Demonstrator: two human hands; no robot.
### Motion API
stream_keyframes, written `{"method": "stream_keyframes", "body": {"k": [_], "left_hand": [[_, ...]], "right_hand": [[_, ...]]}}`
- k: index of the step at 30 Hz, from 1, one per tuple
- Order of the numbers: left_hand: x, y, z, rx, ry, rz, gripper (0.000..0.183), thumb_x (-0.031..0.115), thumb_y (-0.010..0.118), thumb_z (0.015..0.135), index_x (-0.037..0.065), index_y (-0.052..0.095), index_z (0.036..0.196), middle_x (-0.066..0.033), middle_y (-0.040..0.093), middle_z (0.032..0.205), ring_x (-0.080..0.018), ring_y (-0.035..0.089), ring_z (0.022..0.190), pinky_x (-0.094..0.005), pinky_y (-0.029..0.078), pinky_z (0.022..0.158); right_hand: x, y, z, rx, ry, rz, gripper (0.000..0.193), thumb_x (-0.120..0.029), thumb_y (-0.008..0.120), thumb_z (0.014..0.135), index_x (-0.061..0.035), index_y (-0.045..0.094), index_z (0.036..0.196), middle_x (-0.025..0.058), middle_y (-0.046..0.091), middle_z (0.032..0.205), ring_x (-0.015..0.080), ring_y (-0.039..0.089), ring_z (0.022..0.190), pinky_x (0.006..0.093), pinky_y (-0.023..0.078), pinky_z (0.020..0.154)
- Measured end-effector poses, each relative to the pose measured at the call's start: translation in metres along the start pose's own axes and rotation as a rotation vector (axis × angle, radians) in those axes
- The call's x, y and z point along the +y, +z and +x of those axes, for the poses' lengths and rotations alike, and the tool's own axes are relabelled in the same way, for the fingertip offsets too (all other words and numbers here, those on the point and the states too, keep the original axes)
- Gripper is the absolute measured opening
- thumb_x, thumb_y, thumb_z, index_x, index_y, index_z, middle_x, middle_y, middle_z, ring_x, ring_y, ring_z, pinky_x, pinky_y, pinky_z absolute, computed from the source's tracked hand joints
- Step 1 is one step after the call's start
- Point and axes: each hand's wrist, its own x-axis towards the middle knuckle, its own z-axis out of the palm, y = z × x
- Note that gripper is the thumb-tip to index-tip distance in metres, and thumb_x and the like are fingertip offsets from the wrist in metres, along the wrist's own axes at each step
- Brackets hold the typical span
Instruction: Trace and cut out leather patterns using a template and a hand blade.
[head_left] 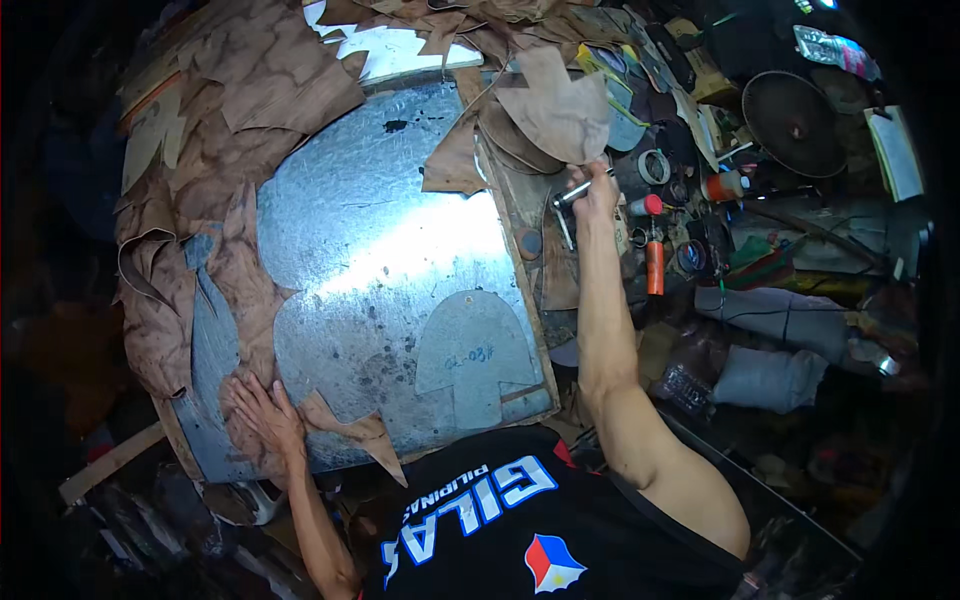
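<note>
My left hand (268, 415) lies flat, fingers spread, on a brown leather hide (262, 335) at the left of the metal sheet (350, 230). Out to the right, my right hand (598, 193) is closed around a slim silver metal tool (572, 194). A cut leather piece (560, 105) with a rounded end meets that hand's fingertips; whether they pinch it I cannot tell. On the sheet near my body rests a grey rounded template (475, 350) with a stem. A pointed leather scrap (352, 430) lies between the template and my left hand.
Leather pieces (270, 75) pile along the far left, and another scrap (457, 158) overlaps the sheet's right edge. Right of my hand stand an orange tube (655, 267), a red-capped container (650, 205), tape rolls (654, 167) and a dark round fan-like disc (795, 125).
</note>
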Motion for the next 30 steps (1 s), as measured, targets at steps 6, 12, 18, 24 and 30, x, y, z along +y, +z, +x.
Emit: {"method": "stream_keyframes", "body": {"k": [6, 12, 18, 24, 30], "left_hand": [[-0.004, 0.002, 0.001, 0.054, 0.008, 0.019, 0.055, 0.041, 0.042, 0.100, 0.011, 0.037, 0.147, -0.0153, 0.024, 0.156, -0.0366, 0.020, 0.144, -0.0523, 0.017, 0.115], [0.000, 0.003, 0.006, 0.046, 0.013, -0.023, 0.056, 0.041, 0.041, 0.101, 0.011, 0.037, 0.147, -0.0156, 0.023, 0.157, -0.0379, 0.020, 0.144, -0.0537, 0.018, 0.115], [-0.018, -0.004, -0.008, 0.027, -0.022, 0.052, 0.057, 0.041, 0.047, 0.098, 0.009, 0.039, 0.145, -0.0199, 0.029, 0.153, -0.0396, 0.024, 0.142, -0.0538, 0.019, 0.114], [0.005, 0.022, -0.005, 0.184, 0.118, -0.075, 0.065, 0.044, 0.052, 0.092, 0.001, 0.042, 0.138, -0.0268, 0.035, 0.146, -0.0455, 0.029, 0.136, -0.0561, 0.019, 0.113], [0.045, -0.017, -0.056, -0.076, 0.128, -0.390, 0.069, 0.050, 0.047, 0.094, 0.002, 0.039, 0.143, -0.0257, 0.023, 0.153, -0.0460, 0.015, 0.142, -0.0557, 0.010, 0.115]], "right_hand": [[0.035, 0.018, 0.001, 0.058, 0.176, -0.181, 0.010, -0.003, 0.052, 0.088, -0.0113, 0.051, 0.093, 0.0078, 0.061, 0.076, 0.0255, 0.068, 0.063, 0.0339, 0.043, 0.041], [0.028, 0.014, -0.002, 0.046, 0.208, -0.218, 0.014, -0.004, 0.054, 0.086, -0.0125, 0.050, 0.097, 0.0097, 0.064, 0.079, 0.0217, 0.065, 0.057, 0.0324, 0.043, 0.040], [0.037, 0.000, -0.058, -0.030, 0.174, -0.201, 0.018, -0.017, 0.060, 0.091, -0.0083, 0.056, 0.105, 0.0101, 0.067, 0.093, 0.0217, 0.065, 0.066, 0.0326, 0.046, 0.048], [0.022, -0.005, -0.184, -0.435, 0.464, -0.156, 0.022, -0.036, 0.059, 0.095, -0.0138, 0.057, 0.099, -0.0003, 0.053, 0.072, 0.0080, 0.048, 0.053, 0.0241, 0.036, 0.044], [0.061, 0.038, -0.316, -0.587, 0.657, -0.564, 0.024, -0.027, 0.057, 0.096, -0.0089, 0.051, 0.109, 0.0035, 0.058, 0.077, 0.0097, 0.052, 0.051, 0.0256, 0.044, 0.041]]}}
